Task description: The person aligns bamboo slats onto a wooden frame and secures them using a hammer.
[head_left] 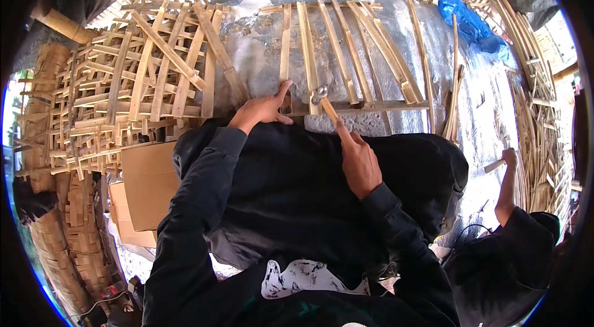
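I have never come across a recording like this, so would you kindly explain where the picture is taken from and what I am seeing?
There is no machine here: a person works with two bare hands. The single picture comes from a wide fisheye camera on their head, looking down, which is why edges bend toward the rim.

In front of the legs, pale, narrow bamboo strips lie across a long wooden crosspiece, above a shiny grey ground sheet. The right hand grips a small hammer with a metal head and wooden handle. The left hand is at the near end of one strip. Criss-crossed bamboo lattice lies to the left; another person's hand shows at far right.
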`<state>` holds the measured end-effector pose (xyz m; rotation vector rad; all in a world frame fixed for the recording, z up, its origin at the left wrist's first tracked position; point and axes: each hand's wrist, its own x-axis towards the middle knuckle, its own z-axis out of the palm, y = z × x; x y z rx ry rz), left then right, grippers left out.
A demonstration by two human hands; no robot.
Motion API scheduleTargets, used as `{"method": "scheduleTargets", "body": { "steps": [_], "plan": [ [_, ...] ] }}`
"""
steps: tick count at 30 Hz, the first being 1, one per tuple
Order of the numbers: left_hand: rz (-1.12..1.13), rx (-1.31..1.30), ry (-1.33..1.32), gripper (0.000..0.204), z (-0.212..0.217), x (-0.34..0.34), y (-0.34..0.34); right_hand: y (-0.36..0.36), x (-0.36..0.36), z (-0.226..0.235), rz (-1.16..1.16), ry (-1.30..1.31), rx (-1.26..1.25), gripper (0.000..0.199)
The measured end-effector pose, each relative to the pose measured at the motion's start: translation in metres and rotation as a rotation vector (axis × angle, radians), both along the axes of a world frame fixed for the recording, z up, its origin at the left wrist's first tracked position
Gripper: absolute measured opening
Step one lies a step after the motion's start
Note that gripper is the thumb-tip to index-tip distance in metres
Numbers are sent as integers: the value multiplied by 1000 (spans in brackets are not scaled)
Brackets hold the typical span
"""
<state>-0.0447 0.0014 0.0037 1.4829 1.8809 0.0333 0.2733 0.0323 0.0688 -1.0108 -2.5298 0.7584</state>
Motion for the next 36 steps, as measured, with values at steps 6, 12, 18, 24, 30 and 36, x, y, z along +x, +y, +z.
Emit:
{"method": "scheduleTargets", "body": {
  "steps": [6,12,18,24,30,36],
  "plan": [
    [33,-97,45,120,3,8,7,-6,-5,16,-43,150,44,64],
    [-3,19,33,121,-15,-8,-4,-2,-2,7,11,-43,-22,63],
    [38,-86,46,121,9,9,5,-4,-5,20,-59,183,62,66],
    [-16,62,37,120,-22,-9,-3,5,1,1,-23,-17,-16,64],
    [33,-77,6,120,10,10,6,0,-1,18,-107,148,84,65],
    [-6,94,49,122,-22,-9,-7,0,-3,10,65,-117,-58,59]
  ]
}}
